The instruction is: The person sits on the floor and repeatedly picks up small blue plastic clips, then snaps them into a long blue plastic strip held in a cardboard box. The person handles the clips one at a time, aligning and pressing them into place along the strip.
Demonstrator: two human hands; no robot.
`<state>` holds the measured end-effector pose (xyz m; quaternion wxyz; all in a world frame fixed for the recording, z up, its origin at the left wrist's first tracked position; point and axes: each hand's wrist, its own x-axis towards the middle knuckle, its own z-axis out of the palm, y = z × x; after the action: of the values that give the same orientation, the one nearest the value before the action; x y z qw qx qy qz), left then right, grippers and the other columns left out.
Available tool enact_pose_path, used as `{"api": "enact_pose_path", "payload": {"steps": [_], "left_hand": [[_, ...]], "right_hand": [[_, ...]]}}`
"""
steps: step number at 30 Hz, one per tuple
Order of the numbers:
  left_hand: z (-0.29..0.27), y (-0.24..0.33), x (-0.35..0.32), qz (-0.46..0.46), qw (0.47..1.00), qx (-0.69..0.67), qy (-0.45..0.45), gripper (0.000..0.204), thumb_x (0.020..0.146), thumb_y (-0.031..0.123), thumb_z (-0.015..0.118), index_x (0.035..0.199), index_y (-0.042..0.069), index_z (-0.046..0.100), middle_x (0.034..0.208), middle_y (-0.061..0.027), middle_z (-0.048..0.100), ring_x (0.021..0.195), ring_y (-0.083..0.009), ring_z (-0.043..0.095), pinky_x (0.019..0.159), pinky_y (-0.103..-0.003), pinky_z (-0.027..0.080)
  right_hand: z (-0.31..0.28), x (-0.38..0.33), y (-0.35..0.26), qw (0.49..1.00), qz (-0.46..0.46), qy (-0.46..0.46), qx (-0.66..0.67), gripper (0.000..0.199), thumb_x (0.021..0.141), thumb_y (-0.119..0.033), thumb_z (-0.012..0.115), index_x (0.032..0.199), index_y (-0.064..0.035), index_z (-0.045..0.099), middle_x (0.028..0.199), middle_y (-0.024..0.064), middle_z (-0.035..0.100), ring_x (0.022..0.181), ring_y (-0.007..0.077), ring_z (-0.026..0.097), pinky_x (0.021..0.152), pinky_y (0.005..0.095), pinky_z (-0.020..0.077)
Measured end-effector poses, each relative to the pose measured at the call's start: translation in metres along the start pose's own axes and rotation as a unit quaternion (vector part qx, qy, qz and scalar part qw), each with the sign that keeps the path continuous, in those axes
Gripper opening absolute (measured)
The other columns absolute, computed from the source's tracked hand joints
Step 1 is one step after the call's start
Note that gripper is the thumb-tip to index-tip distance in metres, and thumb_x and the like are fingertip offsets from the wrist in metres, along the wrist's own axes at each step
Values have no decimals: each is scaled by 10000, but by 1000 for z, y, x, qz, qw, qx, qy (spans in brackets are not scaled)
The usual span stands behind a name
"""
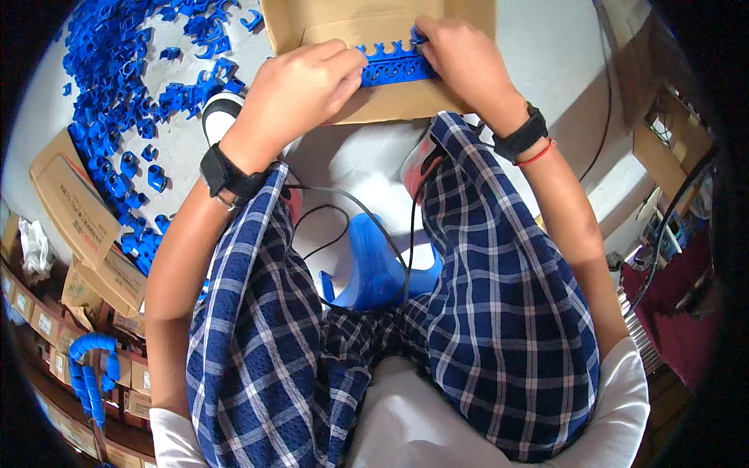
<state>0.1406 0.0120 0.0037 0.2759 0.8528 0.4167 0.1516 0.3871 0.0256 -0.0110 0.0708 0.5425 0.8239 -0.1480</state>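
Note:
In front of me, at the top of the view, stands an open cardboard box (pixel 390 105) with blue plastic pipe clips (pixel 394 72) lined up in rows inside. At the left end of the rows, my left hand (pixel 300 90) is closed, its fingertips against the clips. What it grips, if anything, is hidden behind the fingers. My right hand (pixel 466 64) is over the box's right side, thumb and forefinger pinching a blue pipe clip (pixel 420 35) at the right end of the back row. Both wrists wear black bands.
A large pile of loose blue clips (pixel 101 78) spreads over the floor to the left. Cartons (pixel 78 203) stand beside it. A black cable (pixel 347 195) loops between my legs, above a blue stool (pixel 374 265). More boxes (pixel 663 148) are at the right.

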Motion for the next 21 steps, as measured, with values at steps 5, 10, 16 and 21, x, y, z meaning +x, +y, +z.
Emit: {"api": "enact_pose_path", "payload": {"steps": [5, 10, 16, 21], "left_hand": [[6, -2, -4, 48, 998, 45, -8, 53, 869, 158, 674, 912, 133, 692, 818, -39, 663, 721, -250, 680, 620, -361, 563], [9, -3, -5, 72, 996, 42, 30, 31, 868, 154, 670, 875, 127, 657, 805, -41, 644, 713, -242, 672, 605, -366, 556], [10, -4, -7, 85, 994, 51, 40, 59, 864, 154, 662, 841, 127, 615, 764, -40, 596, 691, -232, 650, 589, -356, 546], [12, -4, -7, 87, 994, 60, 40, 76, 862, 164, 660, 833, 124, 601, 748, -40, 564, 692, -223, 642, 594, -344, 542]], "right_hand": [[9, -3, 5, 997, -24, 8, -79, 63, 863, -90, 611, 903, -61, 650, 780, 162, 698, 773, 319, 726, 624, 413, 600], [13, 0, 12, 995, -36, -13, -94, 36, 862, -83, 604, 884, -65, 626, 706, 171, 673, 692, 373, 692, 580, 470, 559], [21, 4, 19, 994, -56, -42, -78, 74, 862, -92, 595, 863, -79, 667, 698, 183, 667, 680, 372, 691, 569, 471, 553], [23, 3, 22, 995, -63, -52, -60, 138, 862, -98, 594, 925, -96, 717, 741, 182, 684, 691, 375, 689, 596, 474, 556]]}}
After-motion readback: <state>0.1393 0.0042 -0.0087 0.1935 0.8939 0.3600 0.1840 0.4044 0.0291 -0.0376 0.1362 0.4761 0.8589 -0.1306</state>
